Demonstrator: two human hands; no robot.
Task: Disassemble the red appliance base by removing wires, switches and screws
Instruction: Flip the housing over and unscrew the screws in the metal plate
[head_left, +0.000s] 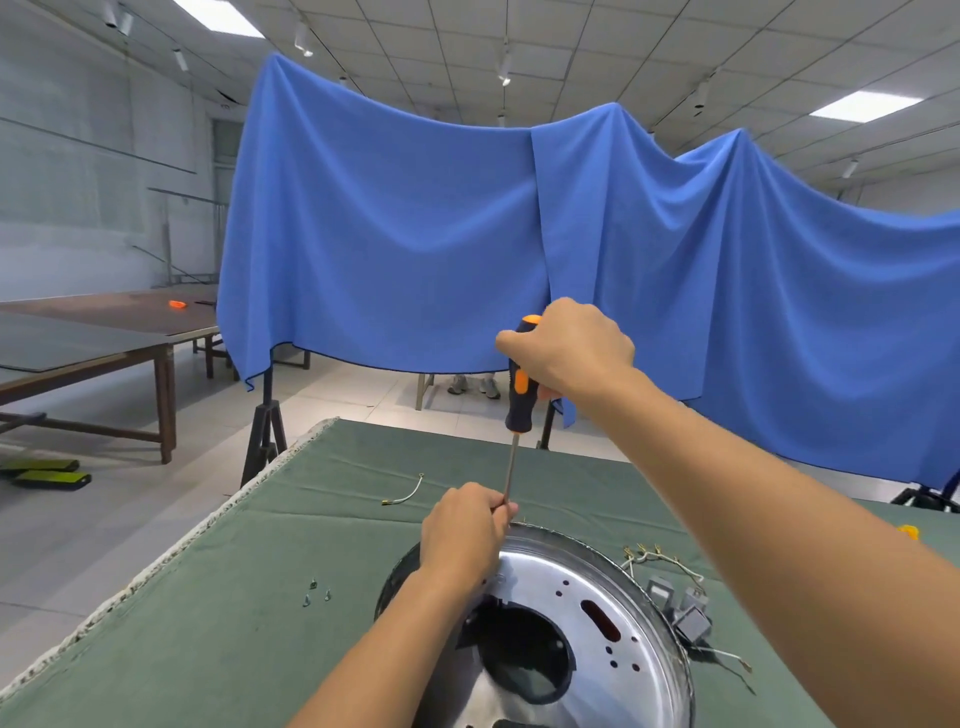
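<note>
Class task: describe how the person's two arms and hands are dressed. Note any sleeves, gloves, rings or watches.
Both forearms are bare: no sleeves show in view. The left hand and right hand wear no gloves. No rings, watch or wristband show on either.

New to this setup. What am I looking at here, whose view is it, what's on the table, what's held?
There is no robot: one wide-angle camera on a person's head looks down at their bare hands. The right hand grips the handle of a black and orange screwdriver, held upright. The left hand pinches its shaft low down, at the far rim of the shiny round appliance base. On the green table cover lie loose screws, one short wire, and grey switches with wires attached.
</note>
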